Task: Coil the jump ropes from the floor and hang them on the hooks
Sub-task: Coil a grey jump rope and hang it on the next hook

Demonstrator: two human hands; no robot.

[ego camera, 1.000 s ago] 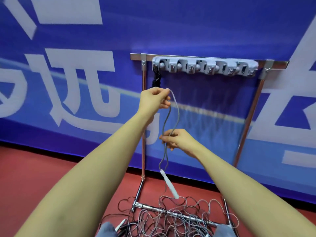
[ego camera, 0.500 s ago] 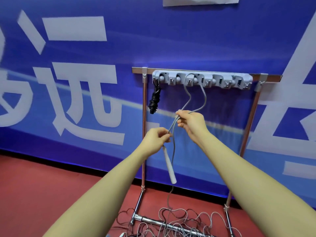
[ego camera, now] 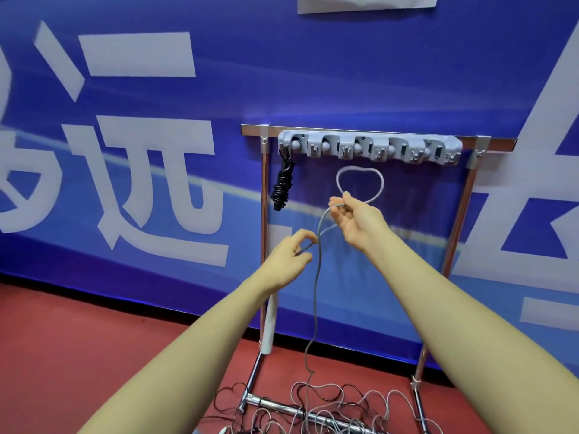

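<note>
— Grey rope (ego camera: 317, 286): its loop, at the hook rail (ego camera: 369, 147) half a second ago, now sits below it, unhung.
— Grips?
— Right hand (ego camera: 355, 220) pinches it, fingers half-open; left hand (ego camera: 289, 252) pinches lower. Rest trails to the floor tangle (ego camera: 329, 408).

A blue wall banner (ego camera: 282, 73) with large white characters fills the upper frame; red floor (ego camera: 78, 355) runs along the bottom; white paper (ego camera: 366, 3) top centre.
</note>
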